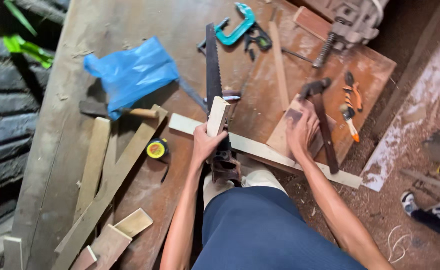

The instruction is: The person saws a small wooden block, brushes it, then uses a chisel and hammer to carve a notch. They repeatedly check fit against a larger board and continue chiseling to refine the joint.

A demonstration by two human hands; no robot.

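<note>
My left hand [206,144] is closed around a short, pale wooden block [218,115] and holds it upright over a long pale wood strip [265,151] that crosses the bench. A handsaw lies under the block, its blade [213,65] pointing away and its dark handle [225,167] near my leg. My right hand [302,132] rests flat, fingers spread, on a small brown board [281,134]. It sits beside a hammer [324,120] with a dark handle.
On the wooden bench [140,20] lie a blue plastic bag [132,72], a yellow tape measure [156,148], a teal C-clamp [237,27], orange pliers [353,92] and a screwdriver [350,122]. Wood offcuts [100,200] lie at the left, a vise [352,22] stands top right, and another person's shoe [409,201] is on the floor.
</note>
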